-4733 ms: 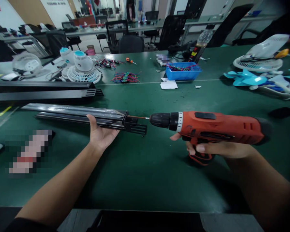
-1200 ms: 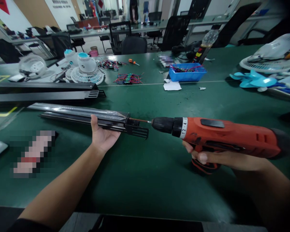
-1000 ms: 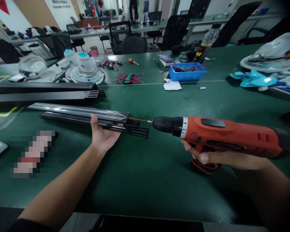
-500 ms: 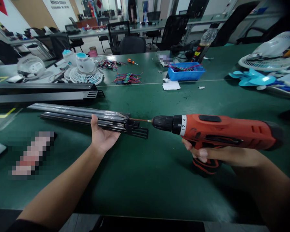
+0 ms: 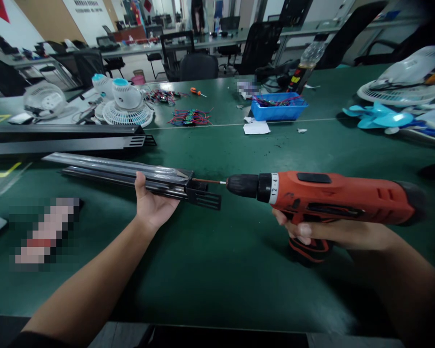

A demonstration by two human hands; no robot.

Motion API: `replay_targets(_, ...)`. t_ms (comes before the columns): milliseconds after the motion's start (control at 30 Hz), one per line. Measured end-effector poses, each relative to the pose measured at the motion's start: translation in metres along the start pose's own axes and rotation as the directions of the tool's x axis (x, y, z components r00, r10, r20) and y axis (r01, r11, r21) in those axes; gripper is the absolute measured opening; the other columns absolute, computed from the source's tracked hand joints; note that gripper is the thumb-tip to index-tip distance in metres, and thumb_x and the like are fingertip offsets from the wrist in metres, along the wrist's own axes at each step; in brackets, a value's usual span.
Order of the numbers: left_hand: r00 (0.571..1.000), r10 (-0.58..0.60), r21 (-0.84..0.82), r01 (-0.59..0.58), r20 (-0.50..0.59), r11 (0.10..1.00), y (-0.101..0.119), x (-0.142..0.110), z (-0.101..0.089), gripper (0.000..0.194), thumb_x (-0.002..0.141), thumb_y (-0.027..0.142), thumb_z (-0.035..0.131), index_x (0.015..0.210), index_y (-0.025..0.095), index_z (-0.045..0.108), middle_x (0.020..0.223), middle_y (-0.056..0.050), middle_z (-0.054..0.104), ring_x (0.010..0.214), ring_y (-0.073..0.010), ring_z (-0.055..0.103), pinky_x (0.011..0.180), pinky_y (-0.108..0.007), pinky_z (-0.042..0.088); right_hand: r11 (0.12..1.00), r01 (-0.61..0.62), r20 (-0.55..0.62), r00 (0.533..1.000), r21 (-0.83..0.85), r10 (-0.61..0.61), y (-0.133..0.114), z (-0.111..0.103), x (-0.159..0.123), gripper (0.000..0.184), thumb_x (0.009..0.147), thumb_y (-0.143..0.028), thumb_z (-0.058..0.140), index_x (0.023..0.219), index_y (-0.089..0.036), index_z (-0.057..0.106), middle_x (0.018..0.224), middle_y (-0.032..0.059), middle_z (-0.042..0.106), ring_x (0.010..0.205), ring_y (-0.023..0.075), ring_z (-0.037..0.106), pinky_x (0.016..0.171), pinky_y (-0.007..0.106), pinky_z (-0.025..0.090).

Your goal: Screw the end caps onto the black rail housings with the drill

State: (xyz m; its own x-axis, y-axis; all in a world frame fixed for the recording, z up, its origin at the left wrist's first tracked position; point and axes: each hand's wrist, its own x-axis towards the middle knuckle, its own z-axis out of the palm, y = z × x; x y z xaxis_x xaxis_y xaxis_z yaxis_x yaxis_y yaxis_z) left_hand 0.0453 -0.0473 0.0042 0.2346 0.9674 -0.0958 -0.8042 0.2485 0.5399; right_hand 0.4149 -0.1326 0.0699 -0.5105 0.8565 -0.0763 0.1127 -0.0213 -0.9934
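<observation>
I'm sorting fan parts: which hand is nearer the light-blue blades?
Right. The right hand, gripping the red drill, is left of the light-blue blades and nearer the camera; the left hand, holding the black part, is farther left.

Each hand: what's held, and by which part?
Right hand: orange-red drill, by its handle. Left hand: black metal piece, from below, near its slotted end.

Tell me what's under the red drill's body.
Below the red drill's body are its handle, gripped by the right hand, and a dark base, over the green tabletop. The hand covers much of the handle; the base hides the tabletop behind it.
</observation>
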Motion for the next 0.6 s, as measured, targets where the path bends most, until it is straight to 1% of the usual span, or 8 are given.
replay_targets(133, 1.000, -0.004, -0.005, 0.004, 0.011, 1.000, 0.0005, 0.0001, -0.0011, 0.055, 0.090, 0.073, 0.076, 0.109, 0.022, 0.078, 0.115, -0.009, 0.085, 0.115, -0.0305, 0.079, 0.105, -0.043, 0.063, 0.999, 0.051, 0.021, 0.998, -0.014, -0.051, 0.0051, -0.0028, -0.0021, 0.030, 0.094, -0.046, 0.083, 0.110, -0.021, 0.078, 0.065, -0.0010, 0.065, 0.051, 0.0131, 0.058, 0.047, 0.023, 0.053)
replay_targets(267, 1.000, -0.012, 0.002, 0.012, 0.003, 1.000, 0.0007, 0.0004, -0.0012, 0.057, 0.090, 0.075, 0.075, 0.112, 0.022, 0.078, 0.114, -0.009, 0.085, 0.117, -0.0314, 0.079, 0.106, -0.043, 0.063, 0.995, 0.095, -0.046, 0.994, -0.027, -0.096, 0.0104, -0.0040, -0.0062, 0.039, 0.093, -0.055, 0.082, 0.116, -0.023, 0.082, 0.063, 0.0003, 0.068, 0.050, 0.0154, 0.059, 0.045, 0.026, 0.053)
replay_targets(333, 1.000, -0.009, 0.008, 0.009, 0.003, 1.000, 0.0008, 0.0006, -0.0011, 0.057, 0.090, 0.075, 0.074, 0.111, 0.022, 0.078, 0.114, -0.009, 0.085, 0.117, -0.0309, 0.079, 0.106, -0.043, 0.063, 0.995, 0.096, -0.068, 0.993, -0.018, -0.097, 0.0109, -0.0031, -0.0074, 0.039, 0.093, -0.056, 0.083, 0.114, -0.022, 0.082, 0.063, 0.0011, 0.069, 0.051, 0.0155, 0.060, 0.045, 0.026, 0.053)
replay_targets(467, 1.000, -0.002, 0.008, 0.002, -0.004, 1.000, 0.0006, 0.0010, -0.0017, 0.056, 0.091, 0.074, 0.073, 0.110, 0.022, 0.078, 0.114, -0.009, 0.085, 0.115, -0.0301, 0.080, 0.106, -0.043, 0.063, 0.998, 0.052, -0.114, 0.992, -0.024, -0.055, 0.0075, 0.0014, -0.0071, 0.040, 0.092, -0.059, 0.083, 0.105, -0.021, 0.082, 0.063, 0.0021, 0.070, 0.046, 0.0130, 0.056, 0.042, 0.025, 0.050)
replay_targets(600, 1.000, -0.010, -0.004, 0.010, 0.002, 1.000, 0.0001, 0.0013, -0.0028, 0.060, 0.091, 0.075, 0.073, 0.115, 0.021, 0.078, 0.116, -0.010, 0.085, 0.116, -0.0312, 0.079, 0.106, -0.044, 0.064, 0.997, 0.025, -0.177, 0.984, -0.071, -0.037, 0.0045, 0.0056, -0.0062, 0.041, 0.092, -0.060, 0.082, 0.099, -0.020, 0.081, 0.061, 0.0032, 0.072, 0.051, 0.0165, 0.063, 0.044, 0.025, 0.054)
